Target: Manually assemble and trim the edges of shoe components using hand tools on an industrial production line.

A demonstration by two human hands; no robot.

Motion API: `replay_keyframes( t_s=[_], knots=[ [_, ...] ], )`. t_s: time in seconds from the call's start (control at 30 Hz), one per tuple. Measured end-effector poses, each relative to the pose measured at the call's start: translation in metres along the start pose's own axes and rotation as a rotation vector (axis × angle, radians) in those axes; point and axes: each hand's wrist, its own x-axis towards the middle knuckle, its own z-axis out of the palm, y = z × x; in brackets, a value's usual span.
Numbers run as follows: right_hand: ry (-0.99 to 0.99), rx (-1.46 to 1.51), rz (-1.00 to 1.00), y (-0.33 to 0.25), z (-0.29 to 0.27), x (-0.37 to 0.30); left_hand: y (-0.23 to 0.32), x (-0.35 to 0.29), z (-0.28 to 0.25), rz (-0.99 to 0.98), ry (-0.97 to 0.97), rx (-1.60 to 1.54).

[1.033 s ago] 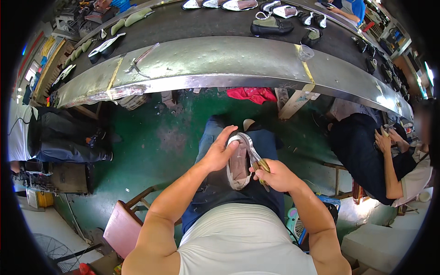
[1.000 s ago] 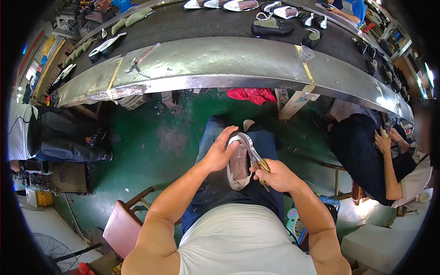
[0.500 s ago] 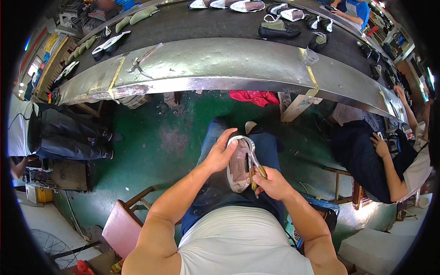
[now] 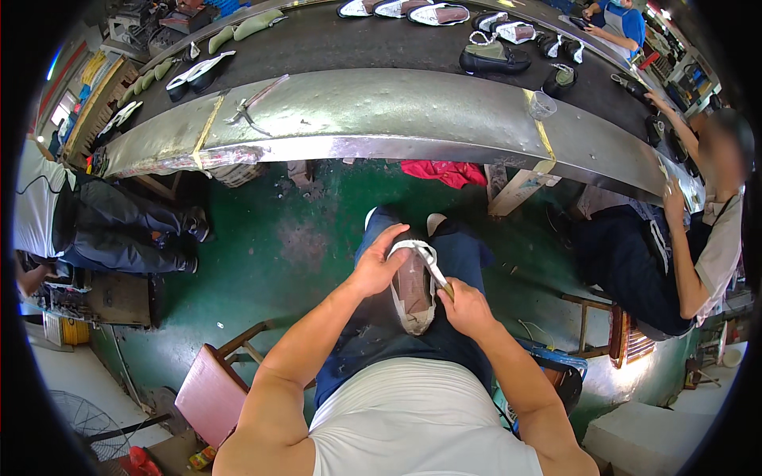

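Observation:
A shoe upper stretched on a last (image 4: 413,295) rests on my lap, bottom side up, with a brown insole and a whitish folded edge around it. My left hand (image 4: 379,268) grips its toe end, thumb on the pale rim and fingers round the far side. My right hand (image 4: 470,308) is closed around the handles of a pair of pincers (image 4: 439,276), whose olive grips are mostly hidden in the palm. The metal jaws reach up to the right side of the toe rim; whether they pinch the edge cannot be made out.
Ahead runs a metal ledge (image 4: 397,103) with a hammer (image 4: 255,101) and a clear cup (image 4: 540,105). Behind it a dark belt (image 4: 341,47) carries several shoes. A co-worker (image 4: 714,238) sits right, another person (image 4: 55,206) stands left. A pink chair (image 4: 213,389) is at lower left.
My right hand has moved up and right, and the pincer handles, apart before, are now mostly inside my fist. The right co-worker has lifted both hands from the lap to the ledge and belt.

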Motion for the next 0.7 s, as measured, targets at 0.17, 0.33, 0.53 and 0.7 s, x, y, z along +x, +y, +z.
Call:
replay_keyframes(
  t_s=[0.17, 0.33, 0.53, 0.7],
  knots=[
    [-0.253, -0.247, 0.038, -0.035, -0.039, 0.005, 0.02, 0.001, 0.006, -0.211, 0.027, -0.209],
    [-0.389, 0.158, 0.265, -0.063, -0.061, 0.019, 0.004, 0.008, 0.005, -0.219, 0.085, -0.242],
    [-0.314, 0.053, 0.224, -0.023, -0.025, 0.044, -0.014, -0.015, 0.004, -0.186, 0.108, -0.035],
    [0.029, 0.039, 0.269, -0.017, -0.018, 0.02, 0.007, -0.049, 0.019, -0.491, 0.09, 0.244]
  ],
)
